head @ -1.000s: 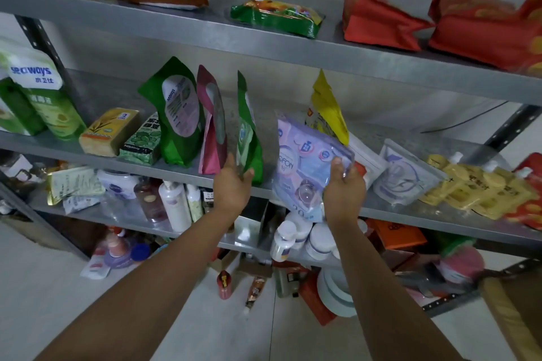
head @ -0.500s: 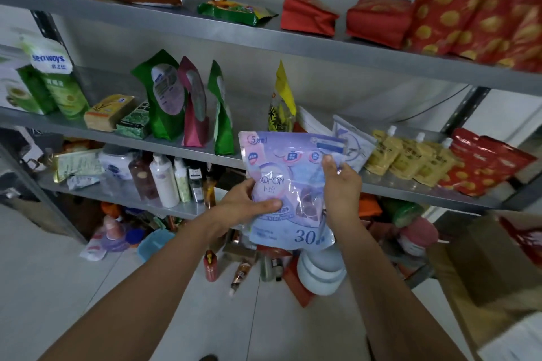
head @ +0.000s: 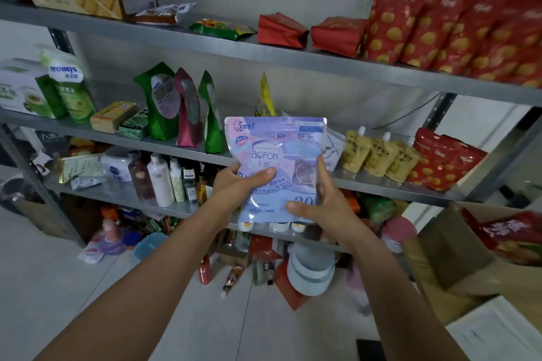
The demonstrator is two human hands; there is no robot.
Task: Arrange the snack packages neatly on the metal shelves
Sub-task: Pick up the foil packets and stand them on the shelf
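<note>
Head cam: left hand (head: 234, 184) and right hand (head: 315, 204) are both gripping the purple BOFON pouch (head: 277, 161) mid-frame, in front of the middle shelf (head: 88, 133). Sliding it in carelessly could knock over the upright green pouch (head: 210, 114).

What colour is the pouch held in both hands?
The pouch is pale lilac-blue with pink patches; head view shows it best.

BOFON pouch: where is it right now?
Head view, centre: the BOFON pouch is gripped upright by the left hand and right hand before the middle shelf, between the narrow green pouch and yellow spout pouches.
</note>
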